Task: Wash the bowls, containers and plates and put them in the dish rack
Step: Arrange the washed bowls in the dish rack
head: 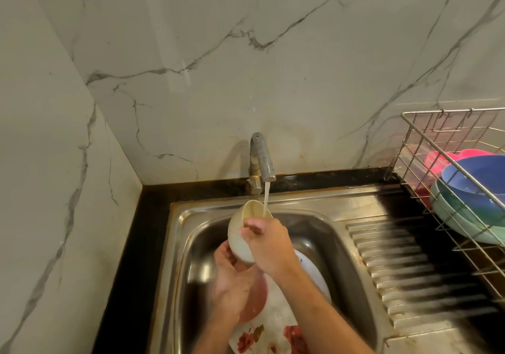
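While water runs from tap (263,159), gripping cream bowl (246,230): left hand (232,280) beneath, right hand (269,241) at rim; no readable writing.

Cream bowl (241,233), rose-patterned white plate (276,334), blue bowl (475,181), pink container (440,159), grey-veined white marble wall (246,66).

home kitchen, steel sink (352,233) w/ running tap (262,159), wire dish rack (426,146), marble walls (191,53)
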